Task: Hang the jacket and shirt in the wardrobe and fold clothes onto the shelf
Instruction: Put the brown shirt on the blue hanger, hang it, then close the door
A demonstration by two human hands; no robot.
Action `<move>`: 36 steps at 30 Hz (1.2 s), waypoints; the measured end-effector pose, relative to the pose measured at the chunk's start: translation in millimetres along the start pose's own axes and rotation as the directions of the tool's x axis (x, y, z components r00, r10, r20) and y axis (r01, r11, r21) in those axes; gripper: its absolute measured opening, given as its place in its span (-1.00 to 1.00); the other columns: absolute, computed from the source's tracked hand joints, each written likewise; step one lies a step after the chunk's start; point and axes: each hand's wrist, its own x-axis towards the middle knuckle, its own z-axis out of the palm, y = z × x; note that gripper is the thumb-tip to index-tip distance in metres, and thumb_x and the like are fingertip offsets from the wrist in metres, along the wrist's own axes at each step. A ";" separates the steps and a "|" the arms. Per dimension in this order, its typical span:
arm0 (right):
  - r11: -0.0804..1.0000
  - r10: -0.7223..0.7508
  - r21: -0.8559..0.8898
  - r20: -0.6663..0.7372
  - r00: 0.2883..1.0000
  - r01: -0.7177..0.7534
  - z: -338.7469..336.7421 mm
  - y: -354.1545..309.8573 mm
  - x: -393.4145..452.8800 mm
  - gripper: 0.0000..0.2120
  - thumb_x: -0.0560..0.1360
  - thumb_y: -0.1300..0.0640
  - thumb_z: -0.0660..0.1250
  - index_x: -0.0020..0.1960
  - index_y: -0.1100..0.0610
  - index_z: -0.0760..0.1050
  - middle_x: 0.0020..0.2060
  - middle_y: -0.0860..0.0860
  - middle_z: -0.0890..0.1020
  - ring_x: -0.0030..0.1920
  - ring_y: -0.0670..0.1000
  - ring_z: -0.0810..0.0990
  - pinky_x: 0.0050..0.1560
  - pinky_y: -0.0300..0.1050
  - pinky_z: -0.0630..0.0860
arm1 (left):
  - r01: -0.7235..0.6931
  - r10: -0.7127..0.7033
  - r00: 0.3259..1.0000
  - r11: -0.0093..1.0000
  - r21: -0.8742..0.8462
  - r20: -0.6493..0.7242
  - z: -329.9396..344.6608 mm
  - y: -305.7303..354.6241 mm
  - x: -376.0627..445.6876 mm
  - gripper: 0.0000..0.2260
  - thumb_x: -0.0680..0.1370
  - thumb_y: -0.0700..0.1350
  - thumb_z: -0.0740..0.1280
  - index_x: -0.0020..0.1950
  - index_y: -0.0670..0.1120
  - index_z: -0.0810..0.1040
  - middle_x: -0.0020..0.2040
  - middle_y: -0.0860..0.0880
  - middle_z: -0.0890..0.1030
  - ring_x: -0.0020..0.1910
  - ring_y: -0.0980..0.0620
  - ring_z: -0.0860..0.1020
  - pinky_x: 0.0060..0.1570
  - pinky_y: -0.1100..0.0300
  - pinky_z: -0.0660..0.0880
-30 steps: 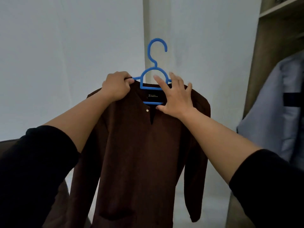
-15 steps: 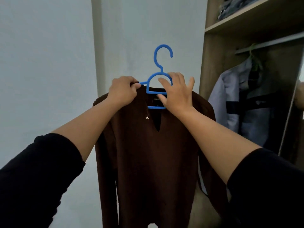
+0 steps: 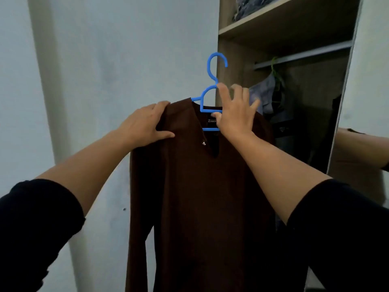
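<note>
A dark brown long-sleeved shirt (image 3: pixel 200 197) hangs on a blue plastic hanger (image 3: pixel 210 98), held up in front of me at the wardrobe's left edge. My left hand (image 3: pixel 147 125) holds the shirt's left shoulder, fingers over the top and thumb on the front. My right hand (image 3: pixel 235 114) grips the hanger's centre frame, thumb at the crossbar and index finger up on the arch. The hook (image 3: pixel 216 62) points right and is free. Inside the wardrobe, a grey jacket (image 3: pixel 265 95) hangs from a green hanger (image 3: pixel 275 76) on the rail (image 3: pixel 305 54).
The wardrobe shelf (image 3: pixel 273 15) above the rail carries folded dark clothes (image 3: pixel 242 9). A mirrored door (image 3: pixel 362 123) stands at the right and reflects an arm. A pale wall (image 3: pixel 105 60) with a pillar fills the left.
The shirt on its hanger has moved right, up to the wardrobe opening. My left hand has shifted from the hanger's arm onto the shirt's shoulder. More of the wardrobe shows.
</note>
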 end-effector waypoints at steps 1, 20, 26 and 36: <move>0.998 0.060 -0.009 0.000 0.998 -0.060 4.2 0.9 2.3 -0.41 0.44 -0.03 0.41 0.38 0.01 0.25 0.25 0.08 0.39 0.26 0.11 0.35 0.26 0.18 0.24 | -0.017 0.016 1.000 1.000 -0.014 -0.016 6.1 0.0 8.0 -0.28 0.45 0.12 0.41 0.49 -0.07 0.16 0.34 -0.13 0.44 0.26 -0.16 0.44 0.22 0.02 0.38; 0.581 0.649 0.450 0.247 0.719 -0.678 59.0 5.5 71.7 -0.48 0.44 -0.07 0.38 0.27 0.20 0.41 0.26 0.12 0.48 0.38 0.15 0.29 0.33 0.06 0.33 | -0.480 0.475 0.877 0.849 -0.222 -0.078 93.2 -0.5 135.6 -0.16 0.44 0.06 0.44 0.56 -0.04 0.00 0.25 -0.07 0.42 0.18 -0.04 0.43 0.19 0.20 0.36; 0.621 0.654 0.410 0.198 0.730 -0.668 70.6 38.7 120.7 -0.44 0.45 -0.07 0.36 0.35 0.18 0.34 0.31 0.12 0.40 0.37 0.16 0.28 0.34 0.14 0.31 | -0.628 0.610 0.777 0.767 -0.130 -0.152 93.6 -19.8 193.9 -0.27 0.44 0.03 0.44 0.52 0.01 0.17 0.20 -0.02 0.52 -0.09 0.11 0.40 0.05 0.32 0.34; 0.602 0.643 0.488 0.174 0.746 -0.632 114.6 134.6 199.9 -0.37 0.46 -0.12 0.34 0.40 0.20 0.31 0.37 0.15 0.39 0.41 0.17 0.29 0.38 0.09 0.31 | -0.688 0.575 0.601 0.726 0.008 -0.556 127.0 23.0 279.4 -0.25 0.25 -0.15 0.58 0.38 -0.28 0.39 -0.22 -0.22 0.67 -0.30 -0.20 0.61 0.00 -0.07 0.48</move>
